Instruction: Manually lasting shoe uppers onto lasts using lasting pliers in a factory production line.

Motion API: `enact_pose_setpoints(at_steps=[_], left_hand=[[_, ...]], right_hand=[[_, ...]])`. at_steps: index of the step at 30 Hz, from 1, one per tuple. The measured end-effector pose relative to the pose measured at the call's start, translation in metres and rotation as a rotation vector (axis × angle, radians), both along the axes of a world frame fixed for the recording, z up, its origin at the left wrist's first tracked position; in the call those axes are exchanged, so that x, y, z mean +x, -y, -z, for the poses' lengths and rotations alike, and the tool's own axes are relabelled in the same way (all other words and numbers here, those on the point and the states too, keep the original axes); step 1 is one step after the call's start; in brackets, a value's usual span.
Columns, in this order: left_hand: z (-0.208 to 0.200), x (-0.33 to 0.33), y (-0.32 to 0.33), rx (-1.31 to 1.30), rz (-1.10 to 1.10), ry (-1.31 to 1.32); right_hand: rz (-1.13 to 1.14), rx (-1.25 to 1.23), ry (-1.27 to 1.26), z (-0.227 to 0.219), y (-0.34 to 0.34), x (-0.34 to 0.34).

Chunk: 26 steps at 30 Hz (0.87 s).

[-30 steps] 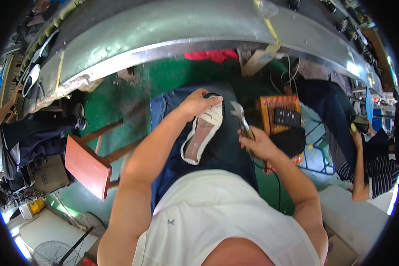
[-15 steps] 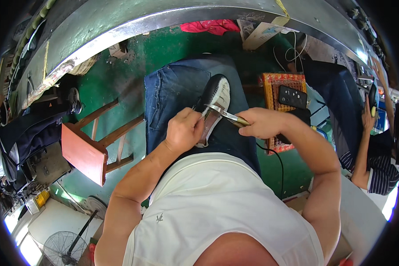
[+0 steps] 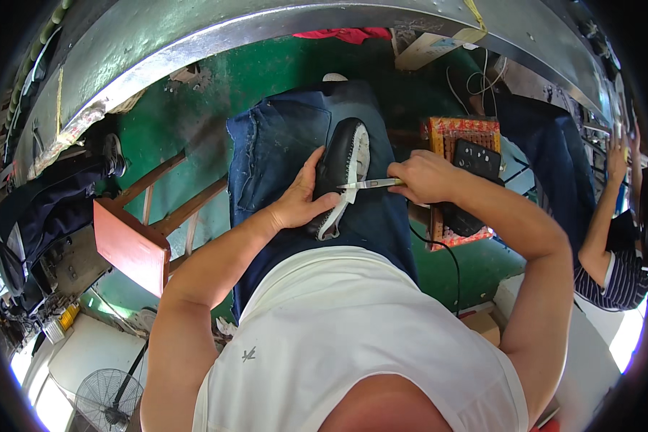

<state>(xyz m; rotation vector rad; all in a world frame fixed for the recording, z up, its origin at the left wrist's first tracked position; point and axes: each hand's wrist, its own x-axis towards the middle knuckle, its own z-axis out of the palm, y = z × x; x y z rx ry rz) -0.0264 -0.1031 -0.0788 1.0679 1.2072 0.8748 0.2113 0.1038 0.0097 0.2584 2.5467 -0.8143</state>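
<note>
A black shoe (image 3: 333,162) with a white stitched edge and pale lining lies tilted on its side across my denim-covered lap, toe pointing away from me. My left hand (image 3: 301,196) grips its left side, thumb across the shoe and index finger stretched up along it; the other fingers are hidden. Closed round the handle of metal pliers (image 3: 373,183) is my right hand (image 3: 426,178). The silver jaws reach left and touch the white edge at the middle of the shoe. A folded denim cloth (image 3: 281,133) covers my left thigh.
Ahead curves a metal-edged table (image 3: 230,32). A red-topped wooden stool (image 3: 131,245) stands left. To the right, a beaded seat mat (image 3: 443,133) bears a black phone-like item (image 3: 477,157). Another person's arm (image 3: 601,209) is far right; a fan (image 3: 108,399) stands lower left.
My left hand has opened from a pinch at the shoe's edge to a wider grip on its side. The shoe has rolled, showing more black side. The pliers now lie more level.
</note>
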Motion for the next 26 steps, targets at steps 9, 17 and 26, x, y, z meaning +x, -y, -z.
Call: enact_pose_setpoints(at_steps=[9,17,26], left_hand=[[-0.01,0.008,-0.013,-0.143,-0.08,-0.174],[-0.04,0.044,-0.008,0.307,-0.119,-0.864],[-0.067,0.037,-0.022,-0.026,0.143,-0.867]], right_hand=[[0.169,-0.217,-0.05,0.003,-0.001,0.028],[0.468,-0.099,-0.21,0.053,0.024,0.045],[0.4,-0.144,-0.152,0.041,0.02,0.052]])
